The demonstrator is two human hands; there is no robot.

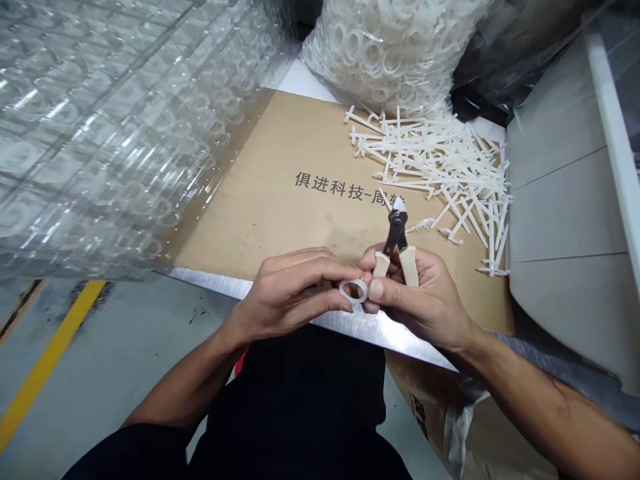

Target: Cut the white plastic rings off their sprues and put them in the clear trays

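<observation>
My left hand (pixel 290 293) pinches a small white plastic ring (pixel 353 291) between thumb and fingers, just over the front of the table. My right hand (pixel 423 297) grips a pair of side-cutting pliers (pixel 395 233) with cream handles and dark steel jaws, the jaws pointing away from me. The ring sits right beside the pliers' handles, and my two hands touch at the fingers. A white protective cap appears to cover the jaw tips. A brown cardboard sheet (pixel 280 200) lies under both hands.
A loose heap of white plastic sprue runners (pixel 440 170) lies on the cardboard at right, behind it a clear bag of white rings (pixel 385 53). Stacked clear plastic trays (pixel 100 133) fill the left. A metal table edge (pixel 220 290) runs in front, with a grey bin wall (pixel 560 213) at right.
</observation>
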